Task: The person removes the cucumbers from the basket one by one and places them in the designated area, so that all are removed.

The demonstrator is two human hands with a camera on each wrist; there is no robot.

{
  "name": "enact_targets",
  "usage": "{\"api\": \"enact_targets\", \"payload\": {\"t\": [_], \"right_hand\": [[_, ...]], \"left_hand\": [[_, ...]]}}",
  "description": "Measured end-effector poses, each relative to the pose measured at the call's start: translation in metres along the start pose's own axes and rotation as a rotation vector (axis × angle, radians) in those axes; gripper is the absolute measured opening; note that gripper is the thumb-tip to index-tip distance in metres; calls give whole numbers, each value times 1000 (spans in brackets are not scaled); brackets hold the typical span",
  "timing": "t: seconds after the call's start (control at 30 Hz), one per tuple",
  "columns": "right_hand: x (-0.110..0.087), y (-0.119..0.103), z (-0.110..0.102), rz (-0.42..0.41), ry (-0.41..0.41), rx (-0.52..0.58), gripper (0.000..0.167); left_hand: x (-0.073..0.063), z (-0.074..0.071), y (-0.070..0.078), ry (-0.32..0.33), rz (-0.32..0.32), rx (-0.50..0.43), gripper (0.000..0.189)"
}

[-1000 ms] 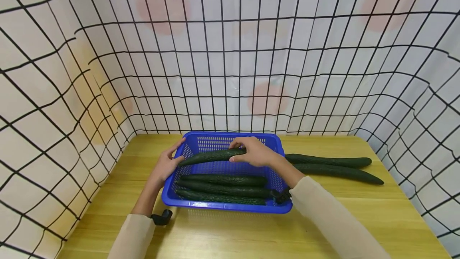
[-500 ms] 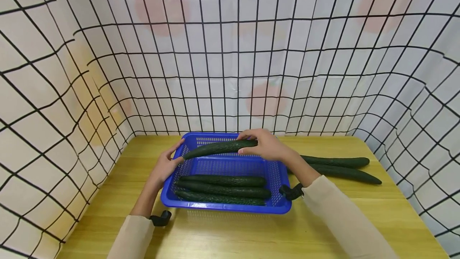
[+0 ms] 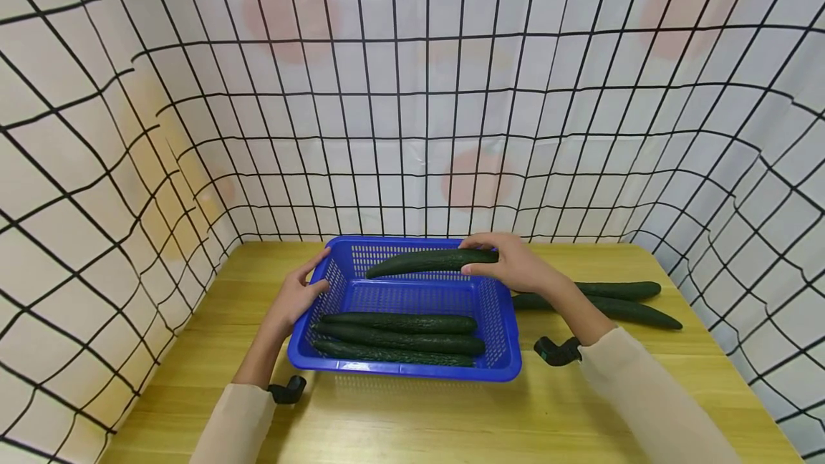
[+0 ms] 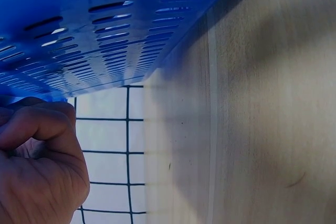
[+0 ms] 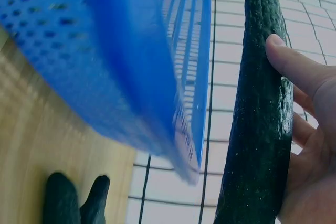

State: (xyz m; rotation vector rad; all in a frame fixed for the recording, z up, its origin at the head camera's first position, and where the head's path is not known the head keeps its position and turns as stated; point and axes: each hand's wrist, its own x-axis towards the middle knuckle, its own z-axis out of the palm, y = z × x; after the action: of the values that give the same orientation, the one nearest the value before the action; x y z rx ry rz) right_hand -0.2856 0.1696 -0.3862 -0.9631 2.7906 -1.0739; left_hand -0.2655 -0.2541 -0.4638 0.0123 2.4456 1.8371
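Note:
My right hand (image 3: pixel 513 261) grips a dark green cucumber (image 3: pixel 419 261) near its right end. That cucumber is held level over the back of a blue plastic basket (image 3: pixel 412 370), and its other end points left. In the right wrist view the thumb lies along the cucumber (image 5: pixel 260 114) with the fingers behind it. At the basket's left side, my left hand (image 3: pixel 300 297) grips the rim; the left wrist view has its curled fingers (image 4: pixel 47 124) up against the blue wall. Several cucumbers (image 3: pixel 402 341) lie side by side along the front of the basket floor.
Two more cucumbers (image 3: pixel 634 310) lie on the wooden table (image 3: pixel 412 424) right of the basket, partly hidden behind the right forearm. A white sheet with a black grid (image 3: pixel 387 113) encloses the table at the back and sides.
My right hand has moved right, carrying the cucumber with it, so its left end has come away from beside the left hand. The left hand and the basket have stayed in place.

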Motion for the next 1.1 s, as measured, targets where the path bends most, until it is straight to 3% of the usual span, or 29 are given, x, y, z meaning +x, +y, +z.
{"api": "enact_targets", "payload": {"t": [0.37,0.87,1.1], "right_hand": [[-35,31,-22,91,28,-46,50],[-90,77,-50,139,90,-113,49],[-115,91,-61,208,106,-138,54]], "left_hand": [[-1,0,-1,-2,-5,-8,72],[-3,0,0,6,-9,19,72],[-3,-1,1,3,-25,19,71]]}}
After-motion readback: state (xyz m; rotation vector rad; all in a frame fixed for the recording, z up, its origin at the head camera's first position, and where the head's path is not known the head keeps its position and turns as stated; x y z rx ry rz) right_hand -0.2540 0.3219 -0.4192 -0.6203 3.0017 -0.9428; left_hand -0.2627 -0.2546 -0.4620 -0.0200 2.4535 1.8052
